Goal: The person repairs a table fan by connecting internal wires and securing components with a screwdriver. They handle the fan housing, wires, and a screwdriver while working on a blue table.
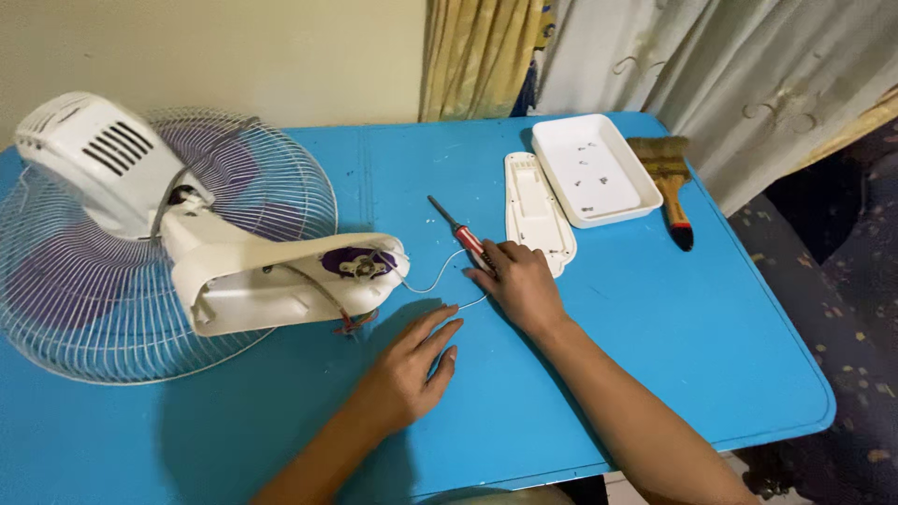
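Lying on the blue table (655, 337), the screwdriver (463, 236) sits under the fingertips of the right hand (520, 281), its red handle half covered and its dark shaft pointing away toward the far edge. The fingers curl over the handle, but whether they have closed on it or only rest there I cannot tell. The left hand (412, 365) lies flat and open on the table, holding nothing, just below a thin white wire (440, 279) that trails from the open base of the fan (281, 276). The screwdriver looks light and stiff, its handle the natural place to grasp; the wire looks soft and easily tugged. Farther off stand a white tray (617, 201) holding small screws, a white cover plate (533, 210) and a brush (669, 182).
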